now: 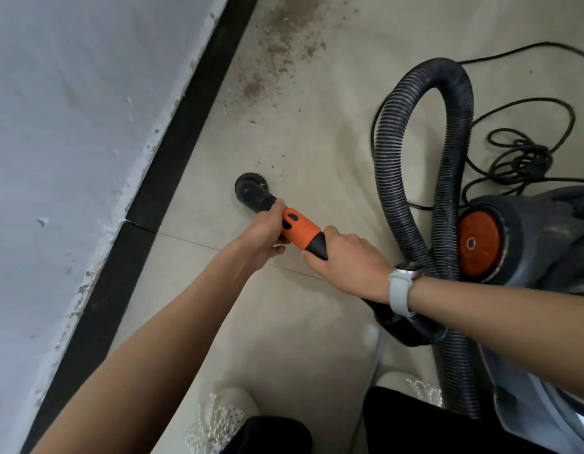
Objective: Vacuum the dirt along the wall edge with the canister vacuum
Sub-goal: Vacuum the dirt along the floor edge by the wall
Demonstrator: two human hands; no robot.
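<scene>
Gripping the orange handle [298,229] with both hands: left hand [267,232] wrapping the front end, fingers curling round it just behind the black nozzle [253,191]; right hand [346,260] closing over the rear, where the handle tapers into the hose [424,152], fingers curling under and pressing together. Holding the round, toothed mouth of the nozzle low over the tiled floor [300,322], near the dark baseboard [172,165] but not touching it. Lying well ahead along the wall [71,126] edge: the dirt [274,50], a grainy brown scatter, thickest farther up, with a few specks just past the nozzle.

Judging the handle as rigid and light, easy to steer from these two holds. Expecting the ribbed hose to be springy and bendy, looping up beside the canister [526,237] and likely tugging back once stretched. Reckoning the canister the heavy part, probably trailing on its wheel [478,244] when pulled. Watching the tangled cord [519,152] behind it as a likely snag. Wearing a pale watch [403,290] on the right wrist.
</scene>
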